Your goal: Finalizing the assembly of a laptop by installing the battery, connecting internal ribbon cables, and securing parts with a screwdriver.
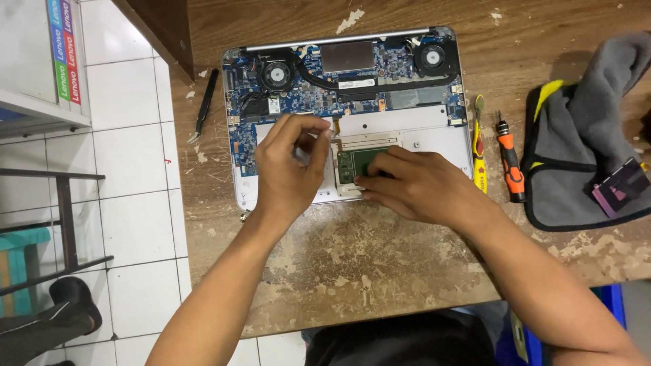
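Reaching from the near edge of a worn, paint-flecked wooden table (pixel 352 271), a person's bare forearms stretch over an opened laptop (pixel 349 115) lying with its bottom cover off. At the near middle of the chassis, the right hand (pixel 413 186) lies flat, its fingertips pressing down on the green trackpad board (pixel 359 163); nothing is gripped in it. Just to the left, the left hand (pixel 288 169) arches over the pale palm-rest plate, thumb and forefinger drawn close together in a pinch near a small cable, though whether anything sits between them cannot be told. Farther back, the blue motherboard (pixel 305 85) shows two round black fans (pixel 277 73) joined by a dark heat pipe. Right of the laptop lie a yellow-handled tool (pixel 479 146) and an orange-and-black screwdriver (pixel 510 163), side by side, with a grey cloth (pixel 590 135) edged in black and yellow beyond them, a small purple piece (pixel 620 186) resting on it. Black tweezers (pixel 207 102) lie on the table left of the laptop, beside white floor tiles (pixel 129 217)
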